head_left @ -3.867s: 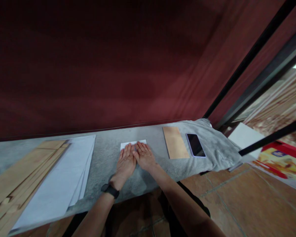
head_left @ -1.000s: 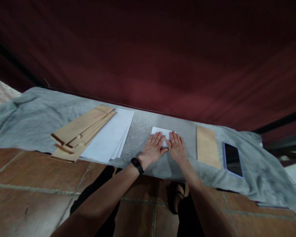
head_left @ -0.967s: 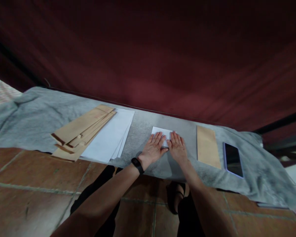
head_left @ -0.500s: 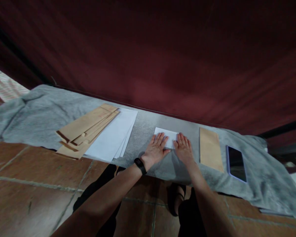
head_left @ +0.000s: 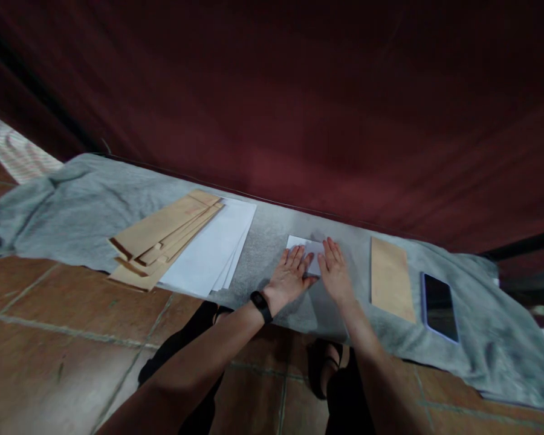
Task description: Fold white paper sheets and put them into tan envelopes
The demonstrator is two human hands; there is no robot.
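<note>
A small white folded paper (head_left: 315,248) lies flat on the grey cloth between my hands. My left hand (head_left: 291,275) rests on its left and near part, fingers stretched out, a black band on the wrist. On the paper's right edge lies my right hand (head_left: 334,272), fingers extended and held fairly straight. Both palms face down, and part of the paper is hidden under them.
To the left, several brown envelopes (head_left: 163,232) overlap a stack of white sheets (head_left: 208,254). A single brown envelope (head_left: 392,278) lies at right, beside a phone (head_left: 440,307) with a purple edge. Behind the grey cloth (head_left: 267,235) rises a dark red surface (head_left: 290,121).
My right hand has shifted slightly up and toward the left over the paper's right edge. My left hand stays on the paper. The whole view has drifted slightly.
</note>
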